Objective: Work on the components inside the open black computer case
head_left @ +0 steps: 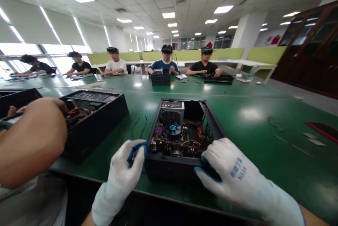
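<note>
An open black computer case (169,169) lies on the green table in front of me. Inside it are a silver power supply (173,115), a black cooling fan (173,127) and red and yellow cables (200,131). My left hand (126,169), in a white and blue glove, is closed at the case's left front corner. Its fingertips are pinched together, and what they hold is too small to make out. My right hand (227,169), gloved likewise, grips the case at its right front corner, thumb against the outer side and fingers over the top edge.
At my left, a co-worker's arm (34,141) reaches over another open case (95,113). Loose black cables (139,127) lie between the two cases. Right on the table are a yellow strip (293,145) and a red-edged black panel (323,131). Several people sit across the table.
</note>
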The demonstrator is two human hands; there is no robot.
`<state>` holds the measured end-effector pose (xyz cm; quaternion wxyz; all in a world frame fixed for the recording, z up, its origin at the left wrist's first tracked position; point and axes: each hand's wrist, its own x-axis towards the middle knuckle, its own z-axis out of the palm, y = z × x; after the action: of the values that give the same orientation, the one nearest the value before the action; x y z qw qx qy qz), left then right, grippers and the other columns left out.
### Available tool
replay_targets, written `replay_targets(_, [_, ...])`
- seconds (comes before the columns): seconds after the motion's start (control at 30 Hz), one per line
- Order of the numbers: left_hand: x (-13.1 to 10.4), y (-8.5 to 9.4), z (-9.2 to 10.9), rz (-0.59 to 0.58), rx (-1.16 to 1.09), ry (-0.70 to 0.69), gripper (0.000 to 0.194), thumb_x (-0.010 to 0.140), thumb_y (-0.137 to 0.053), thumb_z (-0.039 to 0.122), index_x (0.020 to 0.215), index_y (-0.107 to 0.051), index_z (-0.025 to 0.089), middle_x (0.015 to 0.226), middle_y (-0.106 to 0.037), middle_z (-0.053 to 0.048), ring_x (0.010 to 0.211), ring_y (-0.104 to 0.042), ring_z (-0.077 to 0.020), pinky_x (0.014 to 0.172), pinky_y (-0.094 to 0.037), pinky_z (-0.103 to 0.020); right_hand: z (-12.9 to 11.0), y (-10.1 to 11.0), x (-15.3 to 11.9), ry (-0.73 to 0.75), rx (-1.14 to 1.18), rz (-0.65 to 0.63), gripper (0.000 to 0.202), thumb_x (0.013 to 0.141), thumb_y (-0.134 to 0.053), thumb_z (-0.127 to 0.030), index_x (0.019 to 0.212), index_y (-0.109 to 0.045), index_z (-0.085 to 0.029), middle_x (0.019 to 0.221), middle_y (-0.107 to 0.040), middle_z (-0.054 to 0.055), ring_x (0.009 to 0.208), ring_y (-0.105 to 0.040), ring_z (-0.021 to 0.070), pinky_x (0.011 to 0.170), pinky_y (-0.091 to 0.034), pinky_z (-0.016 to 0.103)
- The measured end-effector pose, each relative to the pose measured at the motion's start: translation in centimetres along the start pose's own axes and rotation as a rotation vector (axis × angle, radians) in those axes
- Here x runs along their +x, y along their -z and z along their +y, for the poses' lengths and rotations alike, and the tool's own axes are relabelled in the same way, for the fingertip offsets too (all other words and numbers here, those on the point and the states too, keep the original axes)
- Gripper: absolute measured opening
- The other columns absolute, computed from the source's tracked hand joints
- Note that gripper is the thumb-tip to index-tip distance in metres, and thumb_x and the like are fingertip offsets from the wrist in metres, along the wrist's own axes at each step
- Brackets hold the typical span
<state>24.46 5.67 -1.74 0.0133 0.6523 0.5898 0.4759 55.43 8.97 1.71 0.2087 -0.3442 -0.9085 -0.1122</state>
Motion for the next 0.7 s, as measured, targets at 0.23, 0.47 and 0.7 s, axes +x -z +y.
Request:
replay_targets(0.23, [1.3, 0.9, 4.1, -0.333, 0.277, -0.334, 0.026, 0.095, -0.058, 0.043, 0.083, -0.073, 0.024, 0.077, -0.062, -0.001, 0.066, -0.061, -0.0135, 0.06, -0.043, -0.027, -1.0, 0.8, -1.3, 0.007, 0.045, -0.002, 0.022, 0.091, -0.059, -0.045, 0.082, -0.061, -0.025, 0.077, -0.061, 0.007, 0.075, -0.053, 0.0239, 0.077, -0.04, 0.044])
replay_targets(0.47, [0.1, 0.9, 4.4, -0.277, 0.333, -0.44, 0.029, 0.095, -0.057, 0.036, 0.071, -0.066, 0.023, 0.072, -0.058, 0.0, 0.06, -0.058, -0.014, 0.057, -0.039, -0.029, -1.6, 1.5, -1.6, 0.033, 0.102, 0.047, 0.016, 0.088, -0.062, -0.036, 0.082, -0.062, -0.022, 0.076, -0.06, 0.004, 0.074, -0.053, 0.0212, 0.076, -0.039, 0.042])
replay_targets(0.7, [-1.3, 2.3, 5.0, -0.282, 0.323, -0.463, 0.021, 0.092, -0.061, 0.032, 0.073, -0.065, 0.024, 0.068, -0.056, 0.0, 0.056, -0.056, -0.0154, 0.053, -0.036, -0.031, -3.2, 2.3, -2.9, 0.059, 0.09, 0.148, 0.023, 0.087, -0.067, -0.04, 0.098, -0.068, -0.02, 0.091, -0.07, 0.007, 0.087, -0.062, 0.0261, 0.087, -0.043, 0.045])
